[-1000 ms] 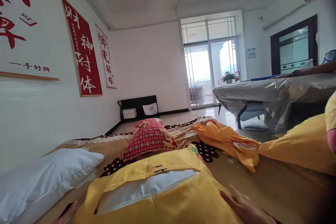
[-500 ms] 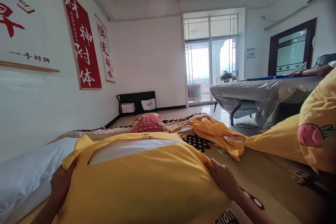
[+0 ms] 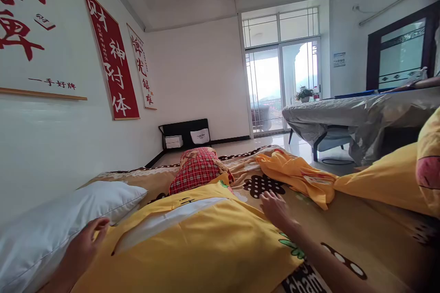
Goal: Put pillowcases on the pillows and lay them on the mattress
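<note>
Between our 2 hands lies the yellow pillowcase (image 3: 206,247), white filling (image 3: 165,223) showing through its slit. Our left hand (image 3: 87,240) curves beside its left edge, thumb and fingers parted; our right hand (image 3: 276,210) is at the right edge, palm down, fingers loosely spread.

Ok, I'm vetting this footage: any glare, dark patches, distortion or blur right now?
Head view: the glass door is blown out near white, with shine on the floor; head view: the right-hand corners fade to dark; head view: the red scroll leans, probably perspective and lens stretch; head view: the yellow cushion shows only soft shading, while the left hand and right hand look slightly soft.
</note>
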Action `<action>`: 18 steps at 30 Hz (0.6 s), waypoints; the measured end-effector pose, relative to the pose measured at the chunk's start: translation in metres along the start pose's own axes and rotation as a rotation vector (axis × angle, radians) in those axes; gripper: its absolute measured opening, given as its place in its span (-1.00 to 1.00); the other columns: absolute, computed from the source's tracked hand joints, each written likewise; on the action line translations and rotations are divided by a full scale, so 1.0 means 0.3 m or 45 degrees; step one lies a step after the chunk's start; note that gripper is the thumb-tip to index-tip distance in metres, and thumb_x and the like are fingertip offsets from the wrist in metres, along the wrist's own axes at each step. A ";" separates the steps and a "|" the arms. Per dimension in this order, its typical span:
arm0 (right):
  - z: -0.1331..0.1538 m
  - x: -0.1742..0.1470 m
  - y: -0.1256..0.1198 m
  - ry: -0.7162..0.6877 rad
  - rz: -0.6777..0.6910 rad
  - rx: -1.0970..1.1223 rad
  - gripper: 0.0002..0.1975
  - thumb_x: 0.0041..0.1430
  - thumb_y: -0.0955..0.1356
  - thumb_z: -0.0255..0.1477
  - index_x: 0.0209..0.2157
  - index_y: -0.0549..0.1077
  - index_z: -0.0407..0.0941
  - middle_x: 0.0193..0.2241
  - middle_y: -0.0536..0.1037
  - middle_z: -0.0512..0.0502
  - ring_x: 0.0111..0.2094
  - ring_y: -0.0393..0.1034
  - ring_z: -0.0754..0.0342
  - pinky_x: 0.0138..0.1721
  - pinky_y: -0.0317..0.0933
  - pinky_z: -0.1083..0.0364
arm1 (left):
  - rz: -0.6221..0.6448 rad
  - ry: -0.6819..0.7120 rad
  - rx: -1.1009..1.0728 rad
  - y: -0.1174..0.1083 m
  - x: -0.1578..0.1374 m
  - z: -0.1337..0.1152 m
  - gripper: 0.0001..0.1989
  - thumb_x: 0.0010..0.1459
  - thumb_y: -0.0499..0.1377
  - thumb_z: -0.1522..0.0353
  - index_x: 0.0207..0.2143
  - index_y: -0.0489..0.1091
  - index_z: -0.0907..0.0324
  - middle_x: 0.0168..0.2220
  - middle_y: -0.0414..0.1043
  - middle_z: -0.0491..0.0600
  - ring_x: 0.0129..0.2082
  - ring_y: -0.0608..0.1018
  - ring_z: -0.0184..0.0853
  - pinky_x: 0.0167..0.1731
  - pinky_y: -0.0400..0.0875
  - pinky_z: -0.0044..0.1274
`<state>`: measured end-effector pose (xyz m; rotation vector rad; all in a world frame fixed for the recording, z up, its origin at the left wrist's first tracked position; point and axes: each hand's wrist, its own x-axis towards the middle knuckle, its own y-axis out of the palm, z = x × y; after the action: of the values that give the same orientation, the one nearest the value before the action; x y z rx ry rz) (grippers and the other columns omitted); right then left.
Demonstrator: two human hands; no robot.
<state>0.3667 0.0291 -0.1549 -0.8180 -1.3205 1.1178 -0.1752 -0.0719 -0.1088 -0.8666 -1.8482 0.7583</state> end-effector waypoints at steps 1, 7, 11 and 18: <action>0.071 0.014 -0.023 -0.142 -0.024 0.086 -0.72 0.28 0.23 -0.42 -0.06 0.49 -0.10 0.00 0.50 -0.25 0.07 0.33 -0.10 0.09 0.09 -0.02 | 0.121 0.151 -0.080 0.011 -0.009 -0.107 -0.55 0.19 -0.09 0.11 -0.11 0.41 0.16 -0.03 0.54 0.03 -0.11 0.58 -0.21 -0.11 0.46 -0.45; 0.397 0.034 -0.071 -0.666 0.210 0.597 -0.39 -0.06 0.49 -0.09 0.00 0.43 -0.07 -0.04 0.52 -0.12 0.00 0.35 -0.05 0.09 0.11 0.03 | 0.736 0.583 -0.158 0.131 -0.144 -0.564 -0.48 0.20 -0.02 0.02 0.01 0.37 0.19 0.01 0.49 0.09 0.02 0.50 -0.15 0.03 0.35 -0.40; 0.374 -0.021 -0.052 -0.588 0.388 0.446 -0.61 0.03 0.42 -0.04 -0.34 0.54 -0.09 -0.36 0.57 -0.06 -0.22 0.41 -0.01 -0.10 0.21 0.06 | 1.004 0.658 -0.217 0.116 -0.168 -0.583 -0.56 0.27 -0.09 0.08 -0.16 0.42 0.16 -0.28 0.55 -0.04 -0.26 0.54 -0.25 -0.25 0.39 -0.50; 0.275 -0.194 -0.133 -0.696 0.375 0.187 -0.61 -0.06 0.45 -0.02 -0.46 0.58 -0.09 -0.47 0.55 -0.05 -0.34 0.42 0.02 0.10 0.12 -0.04 | 1.089 1.160 -0.230 0.142 -0.118 -0.789 -0.55 0.03 -0.02 0.57 -0.16 0.53 0.08 -0.03 0.50 -0.05 -0.07 0.53 -0.33 0.00 0.36 -0.52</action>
<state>0.2970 -0.0491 -0.1261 -0.6306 -1.5663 1.7377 0.0632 -0.0445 -0.0695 -1.7961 -0.7001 0.5245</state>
